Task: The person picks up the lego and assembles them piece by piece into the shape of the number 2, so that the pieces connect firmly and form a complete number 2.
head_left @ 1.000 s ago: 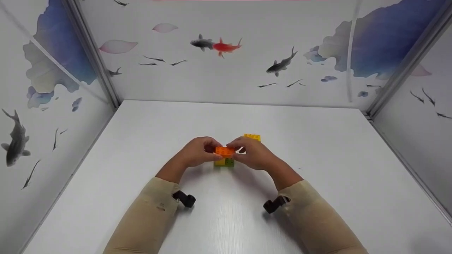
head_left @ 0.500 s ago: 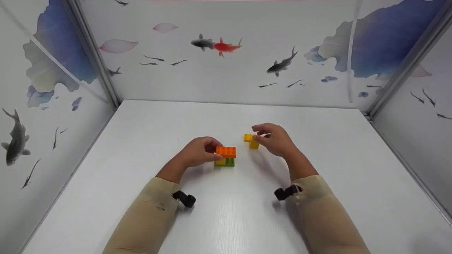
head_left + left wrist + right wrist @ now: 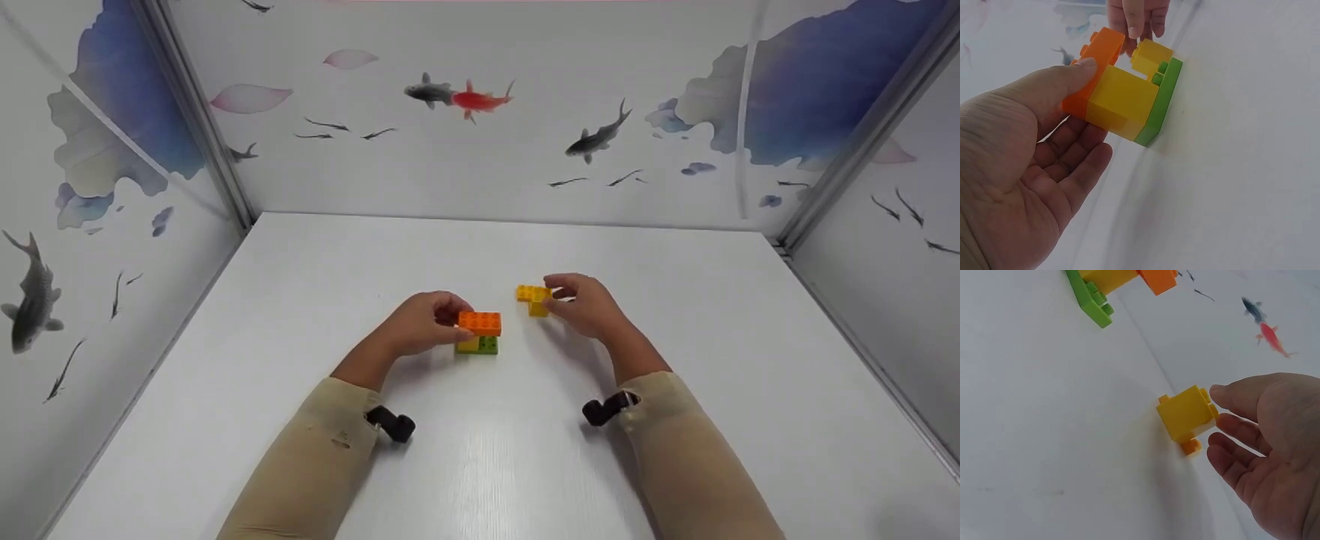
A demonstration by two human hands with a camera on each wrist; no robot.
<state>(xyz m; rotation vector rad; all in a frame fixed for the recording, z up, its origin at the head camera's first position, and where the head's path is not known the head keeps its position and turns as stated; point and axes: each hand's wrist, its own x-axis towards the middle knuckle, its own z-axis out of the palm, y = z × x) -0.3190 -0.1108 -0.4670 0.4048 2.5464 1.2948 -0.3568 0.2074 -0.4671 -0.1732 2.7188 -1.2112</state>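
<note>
Near the table's middle, my left hand (image 3: 424,324) grips an orange toy building brick (image 3: 480,323) between thumb and fingers. In the left wrist view, this orange brick sits on a yellow brick (image 3: 1122,101), which stands at one end of a green plate (image 3: 1163,104) with bare studs. My right hand (image 3: 589,306) is beside a second yellow brick (image 3: 538,304), farther back and to the right. Its thumb and fingertips are right at that brick's studded top in the right wrist view, the fingers loosely bent.
More yellow-orange brickwork (image 3: 526,292) lies just behind the second yellow brick. The white table (image 3: 480,450) is bounded by fish-printed panels (image 3: 480,150) at the back and both sides. A black wrist camera (image 3: 609,409) sticks out at the right sleeve.
My right hand has left the orange brick and moved right and back to the second yellow brick, lowering toward it lately. My left hand stays on the orange brick.
</note>
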